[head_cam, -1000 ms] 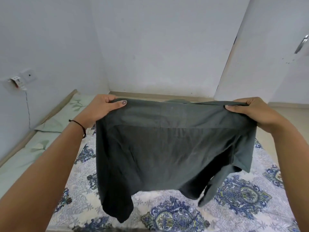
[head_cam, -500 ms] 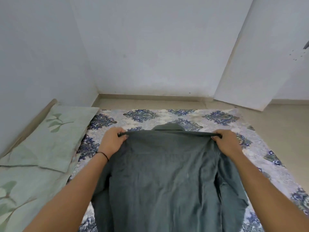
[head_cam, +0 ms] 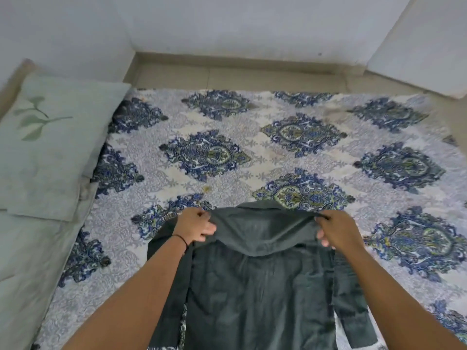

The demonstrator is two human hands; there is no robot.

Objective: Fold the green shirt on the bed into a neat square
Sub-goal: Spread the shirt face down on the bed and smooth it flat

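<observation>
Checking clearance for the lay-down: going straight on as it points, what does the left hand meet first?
The left hand grips the green shirt; ahead probably only the patterned bedsheet, height unclear.

Room: small, plain. Far wall (head_cam: 252, 21) pale blue-grey, one small dark speck low at R. Left wall (head_cam: 63, 34) same colour, meets it at a corner. Beige skirting (head_cam: 227, 59) along base of far wall. Strip of beige tiled floor (head_cam: 227, 78) btw skirting and bed (head_cam: 316, 96). White panel (head_cam: 417, 46), poss. a door, angled at upper R. Bed low, under white bedspread (head_cam: 265, 160) w/ blue-green medallion print. Pale green pillow (head_cam: 50, 147) w/ leaf motif at L edge, overlapping spread; pale sheet (head_cam: 25, 261) nearer than it. Light soft, even.
</observation>
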